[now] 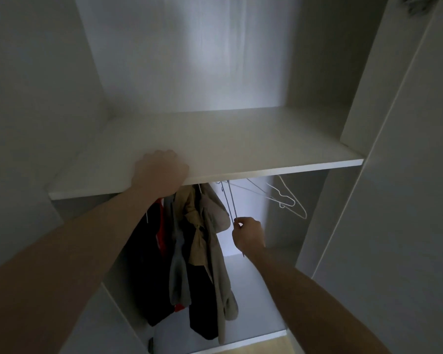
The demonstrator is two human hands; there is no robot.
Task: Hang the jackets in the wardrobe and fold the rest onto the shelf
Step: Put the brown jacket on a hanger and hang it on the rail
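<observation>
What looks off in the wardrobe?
The beige jacket hangs bunched and twisted, not straight. Empty hangers at right sit splayed at angles. The shelf holds no folded clothes.

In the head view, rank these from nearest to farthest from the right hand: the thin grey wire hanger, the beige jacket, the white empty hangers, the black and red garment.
1. Thin grey wire hanger: pinched in the right hand.
2. Beige jacket: hanging just left of that hand.
3. White empty hangers: up and to the right, under the white shelf.
4. Black and red garment: far left on the rail, below the left hand.
</observation>
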